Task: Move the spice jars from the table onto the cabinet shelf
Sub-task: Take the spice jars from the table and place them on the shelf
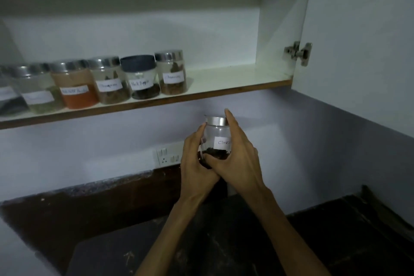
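Both hands hold a clear cloves jar (216,139) with a silver lid and a white label, dark cloves at its bottom, upright below the shelf edge. My left hand (194,163) wraps its left side and base. My right hand (239,159) covers its right side, with the index finger up by the lid. On the white cabinet shelf (224,83) several labelled jars stand in a row: the rightmost brown-spice jar (172,73), a black-lidded pepper jar (141,77), another brown one (109,80), an orange powder jar (75,84) and a greenish one (37,88).
The shelf is bare to the right of the jar row. The open cabinet door (358,40) with its hinge (299,52) stands at the right. A wall socket (168,155) sits behind my hands. A dark countertop (201,242) lies below.
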